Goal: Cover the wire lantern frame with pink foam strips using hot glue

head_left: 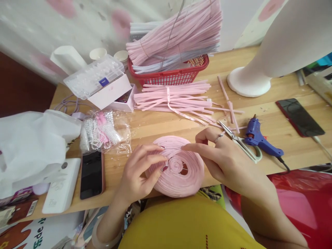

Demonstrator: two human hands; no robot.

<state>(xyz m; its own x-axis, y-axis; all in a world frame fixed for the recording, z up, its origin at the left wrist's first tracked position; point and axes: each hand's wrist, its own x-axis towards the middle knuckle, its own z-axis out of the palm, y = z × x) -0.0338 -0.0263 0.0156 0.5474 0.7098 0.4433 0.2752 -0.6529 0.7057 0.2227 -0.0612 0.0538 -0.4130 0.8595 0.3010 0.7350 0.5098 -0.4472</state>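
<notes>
A round, coiled piece made of pink chenille stems [185, 186] sits at the table's front edge, against my yellow top. At its middle is a small spiral, with a dark gap and thin wires beside it. My left hand [141, 173] reaches over its left side, thumb and fingertips closed on the coil near the spiral. From the right comes my right hand [224, 157], wearing a ring. Its index fingertip meets a pink strand on the coil's upper part, the other fingers curled; its thumb is mostly hidden.
Beyond the coil lie a tied bundle of pink stems [178, 98] and a red basket [168, 77] piled with more. Scissors [241, 143] and a blue glue gun [259, 136] are close to my right hand. Left are a phone [92, 176] and bagged pearl beads [103, 131].
</notes>
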